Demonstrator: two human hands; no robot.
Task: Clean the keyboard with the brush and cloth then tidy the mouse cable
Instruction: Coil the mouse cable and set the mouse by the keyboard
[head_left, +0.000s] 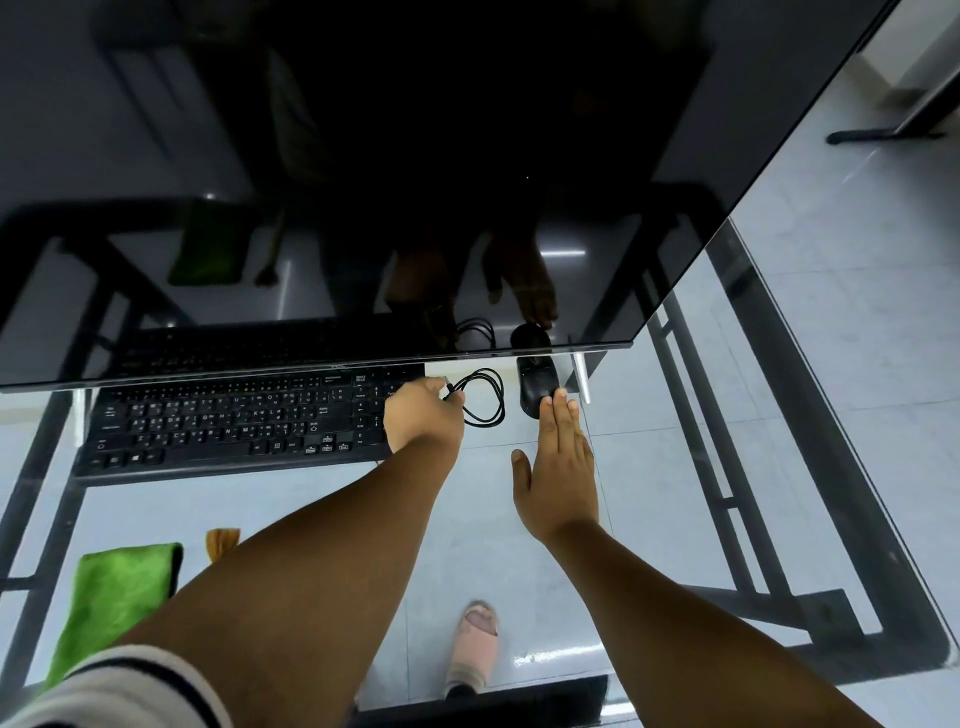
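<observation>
**Coiling the Mouse Cable**

The left hand (423, 413) pinches the looped mouse cable (485, 397) between closed fingers, just right of the keyboard (234, 421). The right hand (558, 467) lies flat and open, fingertips touching the mouse (535, 389) on the glass tabletop (675, 467). Steady the mouse; keep loops even, untwisted and close beside it. The cloth (119, 587) lies aside.

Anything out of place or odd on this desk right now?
Nothing damaged or spilled. The mouse cable lies in loose loops between keyboard and mouse, its end in the left hand. The green cloth sits at the desk's near-left edge.
</observation>
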